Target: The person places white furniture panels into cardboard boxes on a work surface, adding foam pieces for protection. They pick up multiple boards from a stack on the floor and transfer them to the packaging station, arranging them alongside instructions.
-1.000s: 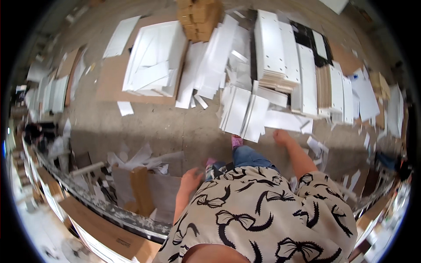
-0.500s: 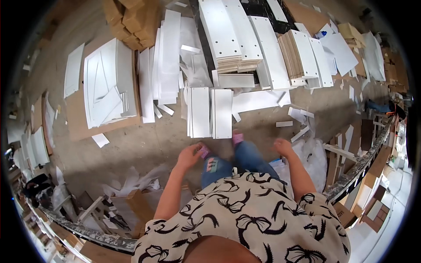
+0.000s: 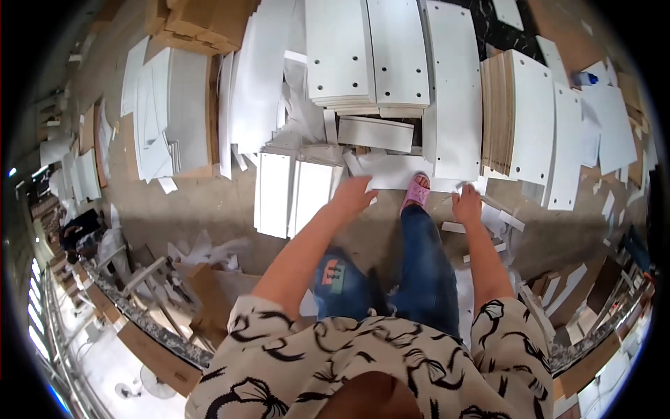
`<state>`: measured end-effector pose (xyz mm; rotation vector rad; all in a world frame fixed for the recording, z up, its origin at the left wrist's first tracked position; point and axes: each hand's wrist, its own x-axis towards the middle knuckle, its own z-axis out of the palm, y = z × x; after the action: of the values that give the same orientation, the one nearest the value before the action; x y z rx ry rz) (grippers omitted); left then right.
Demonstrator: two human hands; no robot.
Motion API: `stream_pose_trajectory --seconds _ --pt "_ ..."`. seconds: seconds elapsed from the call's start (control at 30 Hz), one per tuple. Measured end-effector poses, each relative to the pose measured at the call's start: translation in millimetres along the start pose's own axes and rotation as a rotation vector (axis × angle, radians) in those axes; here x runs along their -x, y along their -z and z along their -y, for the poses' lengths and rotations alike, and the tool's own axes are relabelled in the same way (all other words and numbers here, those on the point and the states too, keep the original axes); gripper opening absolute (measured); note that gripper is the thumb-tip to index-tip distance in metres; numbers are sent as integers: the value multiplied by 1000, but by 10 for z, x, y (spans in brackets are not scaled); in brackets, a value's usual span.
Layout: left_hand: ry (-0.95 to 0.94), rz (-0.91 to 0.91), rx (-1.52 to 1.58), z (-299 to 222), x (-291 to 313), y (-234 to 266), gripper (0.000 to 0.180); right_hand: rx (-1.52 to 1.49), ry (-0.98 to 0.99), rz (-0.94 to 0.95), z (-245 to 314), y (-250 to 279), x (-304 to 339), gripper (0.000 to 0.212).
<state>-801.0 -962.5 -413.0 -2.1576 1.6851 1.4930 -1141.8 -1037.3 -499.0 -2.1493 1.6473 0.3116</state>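
Note:
My left hand hovers just right of two short stacks of white boards, holding nothing, thumb apart from the fingers. In front of the long white drilled panel hangs my right hand, its fingers loosely bent and parted. The fingertips overlap the panel's near end in the picture; I cannot tell whether they touch it. A flat white board lies on the floor between both hands, partly behind my foot. Ahead are piled white panels with dark holes, with a short white board under their near end.
My pink-shod foot stands close to the panels. White scrap strips litter the floor at the right. More drilled panels stand stacked there. At the left are a white panel stack and brown cartons. Behind me runs a worn rail.
I have stepped forward and to the right, so the panel stacks look nearer and the two short stacks sit further left. Both hands have reached forward, neither holding anything visible.

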Motion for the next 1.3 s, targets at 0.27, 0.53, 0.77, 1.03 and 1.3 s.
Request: stream_pose_trajectory --seconds 0.27,0.53,0.77,1.03,1.3 --pt "29 -254 -299 -466 -2283 -154 62 21 103 -84 -549 -396 -872 56" --pt "54 -374 -449 -436 -2605 -303 76 59 150 -51 -722 -604 -298 73" --pt "88 -362 -264 -506 -2440 -436 71 -215 -8 -304 -1076 -732 -166 53" --pt "126 -307 -140 -514 -1626 -1301 51 -636 -601 187 -1489 -940 -594 68" --pt "339 -90 443 -855 -1691 -1339 50 -645 -468 45 -1147 -1029 -543 71"
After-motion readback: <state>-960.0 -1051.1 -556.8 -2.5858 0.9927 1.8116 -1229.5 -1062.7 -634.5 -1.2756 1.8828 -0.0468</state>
